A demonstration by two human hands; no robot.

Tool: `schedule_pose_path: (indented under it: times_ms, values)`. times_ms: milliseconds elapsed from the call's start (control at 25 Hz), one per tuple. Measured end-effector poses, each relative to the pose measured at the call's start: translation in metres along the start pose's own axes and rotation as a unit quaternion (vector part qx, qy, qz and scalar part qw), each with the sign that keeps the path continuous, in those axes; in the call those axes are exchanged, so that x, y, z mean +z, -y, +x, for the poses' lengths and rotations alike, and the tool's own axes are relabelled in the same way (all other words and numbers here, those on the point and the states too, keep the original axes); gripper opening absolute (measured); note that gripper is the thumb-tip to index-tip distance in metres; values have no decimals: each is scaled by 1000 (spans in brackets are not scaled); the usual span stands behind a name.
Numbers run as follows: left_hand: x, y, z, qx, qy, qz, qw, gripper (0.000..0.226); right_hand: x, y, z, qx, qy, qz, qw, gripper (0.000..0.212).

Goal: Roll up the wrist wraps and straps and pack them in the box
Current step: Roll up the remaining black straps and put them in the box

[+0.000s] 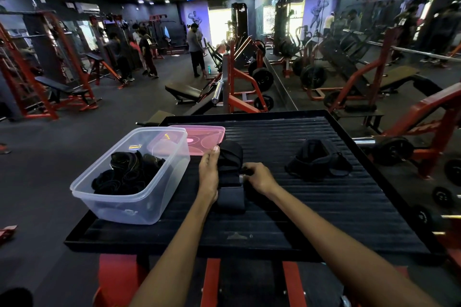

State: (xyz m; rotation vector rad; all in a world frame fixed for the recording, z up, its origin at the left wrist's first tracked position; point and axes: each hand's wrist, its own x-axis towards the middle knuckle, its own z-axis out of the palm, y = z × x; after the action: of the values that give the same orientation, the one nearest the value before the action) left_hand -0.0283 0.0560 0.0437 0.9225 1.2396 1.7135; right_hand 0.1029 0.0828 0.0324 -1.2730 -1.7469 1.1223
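Head view: ribbed black platform; clear plastic box already holds several rolled black wraps; left hand flat against black wrist wrap, right hand pinching it; loose black strap pile remains; roughly halfway.

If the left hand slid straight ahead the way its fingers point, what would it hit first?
Probably the pink lid. The left hand lies flat beside the black wrap, fingers aimed away from the person at the lid's near edge, though depth is hard to judge.
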Motion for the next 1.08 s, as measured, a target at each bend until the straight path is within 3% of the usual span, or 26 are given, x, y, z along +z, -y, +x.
schedule_pose_path:
  times_ms: [320,480,560,680,760,880,960,1080]
  values:
    - [2,-1,-1,99,-19,79,992,18,14,17,2,2,70,-30,997,22]
    - [5,-3,0,89,8,97,991,17,18,16,-1,-24,98,185,978,33]
    - [2,2,4,75,22,97,992,29,22,14,-1,-45,91,206,973,29]
    - [-4,12,8,53,32,124,990,70,20,4,0,-33,103,198,974,22]
    - [-5,14,10,20,45,157,986,86,19,0,5,-6,106,232,967,24]
    - [-5,7,12,-44,65,227,971,100,14,0,6,62,106,370,921,33]
    - [-4,-1,13,-67,81,296,949,103,4,1,6,96,124,462,873,57]
    - [-9,-12,17,-70,66,317,943,76,-3,2,7,92,139,499,850,77]
